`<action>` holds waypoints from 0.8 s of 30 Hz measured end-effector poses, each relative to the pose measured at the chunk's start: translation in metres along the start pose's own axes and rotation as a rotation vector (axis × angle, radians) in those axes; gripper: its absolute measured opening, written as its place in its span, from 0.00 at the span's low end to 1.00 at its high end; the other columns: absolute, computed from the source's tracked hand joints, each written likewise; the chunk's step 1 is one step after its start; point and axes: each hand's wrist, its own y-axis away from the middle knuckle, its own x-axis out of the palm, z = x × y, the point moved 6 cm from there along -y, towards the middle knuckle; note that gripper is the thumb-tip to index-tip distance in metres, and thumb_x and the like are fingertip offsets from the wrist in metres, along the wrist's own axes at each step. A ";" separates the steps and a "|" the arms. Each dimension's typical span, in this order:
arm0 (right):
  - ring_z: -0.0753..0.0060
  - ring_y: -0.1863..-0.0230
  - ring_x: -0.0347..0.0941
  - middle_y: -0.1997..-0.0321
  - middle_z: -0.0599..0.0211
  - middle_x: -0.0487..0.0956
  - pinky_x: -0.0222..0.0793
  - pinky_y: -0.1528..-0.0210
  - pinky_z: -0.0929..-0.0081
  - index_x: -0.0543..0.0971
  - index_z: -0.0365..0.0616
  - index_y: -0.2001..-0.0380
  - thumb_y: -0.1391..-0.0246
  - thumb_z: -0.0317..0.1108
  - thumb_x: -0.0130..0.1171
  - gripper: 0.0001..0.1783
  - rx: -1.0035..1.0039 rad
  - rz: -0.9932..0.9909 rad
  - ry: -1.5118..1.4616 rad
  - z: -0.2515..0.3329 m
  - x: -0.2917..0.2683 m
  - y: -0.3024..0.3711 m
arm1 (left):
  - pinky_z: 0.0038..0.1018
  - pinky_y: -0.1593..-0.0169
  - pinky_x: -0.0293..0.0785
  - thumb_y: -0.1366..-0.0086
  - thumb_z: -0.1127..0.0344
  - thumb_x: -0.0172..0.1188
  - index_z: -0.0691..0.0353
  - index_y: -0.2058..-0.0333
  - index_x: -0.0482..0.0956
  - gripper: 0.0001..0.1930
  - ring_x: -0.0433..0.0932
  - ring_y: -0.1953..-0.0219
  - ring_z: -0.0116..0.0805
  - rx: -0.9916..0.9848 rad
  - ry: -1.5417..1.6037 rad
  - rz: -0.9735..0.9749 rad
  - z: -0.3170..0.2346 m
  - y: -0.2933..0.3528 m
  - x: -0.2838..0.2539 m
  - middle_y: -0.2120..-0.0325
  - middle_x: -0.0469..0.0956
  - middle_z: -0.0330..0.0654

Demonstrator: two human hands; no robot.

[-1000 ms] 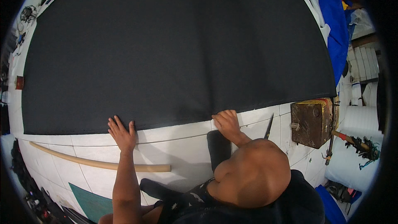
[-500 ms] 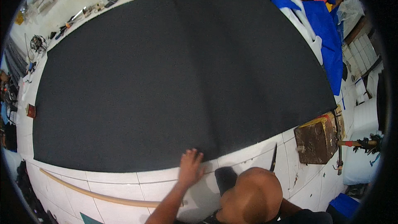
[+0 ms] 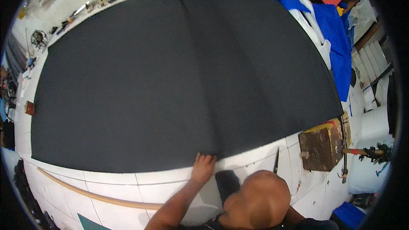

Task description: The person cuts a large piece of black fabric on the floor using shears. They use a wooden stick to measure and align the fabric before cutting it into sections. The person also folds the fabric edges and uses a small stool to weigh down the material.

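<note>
We look down from head height — wide, fisheye. Our knee sits close, the black sheet beyond

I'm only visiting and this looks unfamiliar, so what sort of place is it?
Probably a workshop, judging by the large black sheet spread over the white tiled floor, what looks like a knife lying beside it, and the worn brown box near its corner.

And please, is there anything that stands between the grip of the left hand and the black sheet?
Nothing visible does: the left hand is at the near edge of the black sheet, with no object seen between them. The bent knee is off to the hand's right, not in the way.
</note>
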 end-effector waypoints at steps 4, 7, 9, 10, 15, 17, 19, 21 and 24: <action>0.46 0.60 0.75 0.60 0.51 0.80 0.71 0.56 0.57 0.77 0.42 0.58 0.38 0.51 0.55 0.22 -0.038 0.059 0.151 0.044 -0.031 -0.010 | 0.56 0.34 0.61 0.39 0.70 0.56 0.61 0.49 0.79 0.18 0.74 0.49 0.48 -0.030 0.074 -0.045 0.000 -0.004 0.002 0.56 0.77 0.47; 0.56 0.51 0.76 0.44 0.48 0.73 0.74 0.47 0.60 0.67 0.35 0.41 0.40 0.55 0.58 0.37 0.140 0.284 0.250 0.102 -0.038 0.011 | 0.55 0.34 0.61 0.39 0.70 0.57 0.62 0.50 0.79 0.18 0.74 0.48 0.47 -0.051 0.057 -0.041 0.001 0.001 -0.003 0.55 0.77 0.46; 0.57 0.51 0.76 0.45 0.49 0.73 0.74 0.47 0.61 0.68 0.35 0.42 0.40 0.55 0.57 0.36 0.172 0.512 0.270 0.089 -0.016 0.028 | 0.54 0.34 0.62 0.40 0.71 0.58 0.62 0.50 0.79 0.18 0.74 0.49 0.46 -0.043 0.055 -0.051 0.000 -0.001 -0.002 0.55 0.77 0.46; 0.57 0.51 0.75 0.45 0.49 0.73 0.73 0.47 0.61 0.68 0.35 0.42 0.40 0.55 0.57 0.36 0.160 0.625 0.280 0.089 -0.004 0.041 | 0.54 0.34 0.62 0.40 0.71 0.58 0.62 0.50 0.79 0.18 0.74 0.49 0.46 -0.057 0.067 -0.056 0.003 0.000 -0.004 0.55 0.77 0.46; 0.59 0.52 0.74 0.47 0.51 0.73 0.72 0.48 0.62 0.69 0.36 0.45 0.39 0.56 0.56 0.34 0.169 0.912 0.240 0.088 0.022 0.098 | 0.54 0.35 0.63 0.42 0.72 0.60 0.63 0.51 0.80 0.18 0.75 0.49 0.47 -0.040 0.096 -0.083 0.001 -0.007 0.001 0.55 0.77 0.46; 0.60 0.52 0.74 0.48 0.52 0.74 0.71 0.48 0.63 0.70 0.36 0.46 0.38 0.56 0.55 0.33 0.165 0.986 0.246 0.094 0.025 0.104 | 0.54 0.35 0.64 0.42 0.72 0.60 0.63 0.51 0.79 0.18 0.75 0.49 0.47 -0.062 0.110 -0.081 0.002 -0.004 0.000 0.55 0.77 0.47; 0.61 0.52 0.73 0.49 0.52 0.74 0.71 0.49 0.63 0.70 0.36 0.47 0.38 0.57 0.55 0.32 0.155 1.044 0.242 0.101 0.024 0.105 | 0.54 0.35 0.63 0.42 0.72 0.61 0.64 0.52 0.79 0.18 0.75 0.49 0.47 -0.064 0.141 -0.060 0.003 -0.006 -0.002 0.54 0.77 0.47; 0.62 0.52 0.73 0.49 0.53 0.74 0.70 0.49 0.64 0.70 0.36 0.48 0.38 0.57 0.54 0.32 0.147 1.094 0.231 0.109 0.026 0.101 | 0.54 0.34 0.63 0.42 0.71 0.61 0.65 0.52 0.79 0.18 0.74 0.49 0.47 -0.062 0.174 -0.050 0.004 -0.006 -0.003 0.54 0.76 0.48; 0.63 0.53 0.72 0.50 0.54 0.74 0.70 0.50 0.64 0.71 0.37 0.50 0.37 0.57 0.53 0.31 0.122 1.164 0.213 0.125 0.039 0.095 | 0.54 0.34 0.62 0.41 0.71 0.61 0.65 0.51 0.78 0.18 0.74 0.48 0.48 -0.070 0.204 -0.035 0.006 -0.004 -0.007 0.54 0.76 0.49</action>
